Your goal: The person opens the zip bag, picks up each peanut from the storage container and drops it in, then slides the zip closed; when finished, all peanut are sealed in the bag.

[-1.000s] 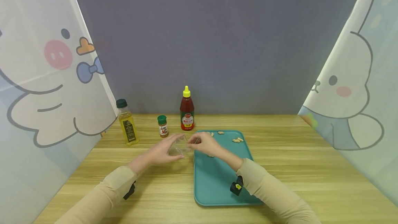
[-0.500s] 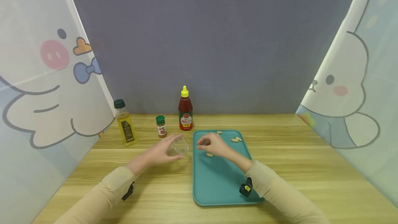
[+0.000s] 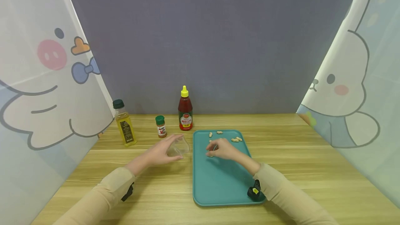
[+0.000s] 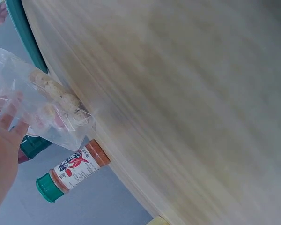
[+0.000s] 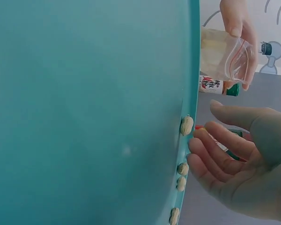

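My left hand (image 3: 160,152) holds a clear zip-lock bag (image 3: 183,146) by its mouth, thumb and fingers spread apart. Several peanuts (image 4: 58,96) show through the plastic in the left wrist view. Over the teal tray (image 3: 223,186), my right hand (image 3: 223,148) hovers with thumb and fingers apart. Nothing is between them in the right wrist view, where a peanut (image 5: 187,125) lies just beyond the fingertips. More unshelled peanuts (image 3: 235,140) lie on the tray's far part; one under the right fingers is partly hidden.
Behind the left hand stand a spice jar with a green cap (image 3: 160,126) and a red sauce bottle (image 3: 185,114) with a yellow tip. An oil bottle (image 3: 125,124) is farther left. A grey partition (image 3: 200,44) closes off the table's back edge.
My right hand has withdrawn from the bag's mouth and moved right, over the tray's peanuts. The left hand and bag stay nearly in place, while the head view has shifted slightly.
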### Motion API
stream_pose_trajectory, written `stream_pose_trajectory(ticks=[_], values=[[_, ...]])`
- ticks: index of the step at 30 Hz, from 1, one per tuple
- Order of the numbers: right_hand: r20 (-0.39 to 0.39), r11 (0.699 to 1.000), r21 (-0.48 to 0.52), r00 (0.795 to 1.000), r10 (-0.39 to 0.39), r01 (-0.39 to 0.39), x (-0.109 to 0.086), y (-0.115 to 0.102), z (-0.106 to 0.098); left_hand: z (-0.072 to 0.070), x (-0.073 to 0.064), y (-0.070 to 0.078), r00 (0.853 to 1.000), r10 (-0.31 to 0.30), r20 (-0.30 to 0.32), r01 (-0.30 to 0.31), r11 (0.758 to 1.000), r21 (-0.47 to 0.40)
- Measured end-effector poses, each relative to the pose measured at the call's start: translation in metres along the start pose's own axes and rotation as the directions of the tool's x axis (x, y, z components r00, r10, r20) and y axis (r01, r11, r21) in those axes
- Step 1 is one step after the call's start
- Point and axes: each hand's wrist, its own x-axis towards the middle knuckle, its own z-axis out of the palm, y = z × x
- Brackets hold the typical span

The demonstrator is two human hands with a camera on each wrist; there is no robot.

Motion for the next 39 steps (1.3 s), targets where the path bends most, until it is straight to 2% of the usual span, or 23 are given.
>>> stream_pose_trajectory(ticks=[18, 31, 39], values=[[0.066, 0.991, 0.011, 0.989, 0.134, -0.135, 0.001, 0.004, 0.004, -0.001, -0.001, 0.002, 1.000, 0.008, 0.011, -0.008, 1.000, 0.003], [0.068, 0.992, 0.035, 0.990, 0.122, -0.124, 0.001, 0.001, -0.001, -0.001, -0.002, 0.004, 1.000, 0.015, 0.005, -0.015, 1.000, -0.009], [0.025, 0.998, 0.043, 0.999, 0.038, -0.039, 0.004, -0.009, -0.008, -0.002, -0.002, 0.003, 1.000, 0.014, 0.002, -0.014, 1.000, -0.003]])
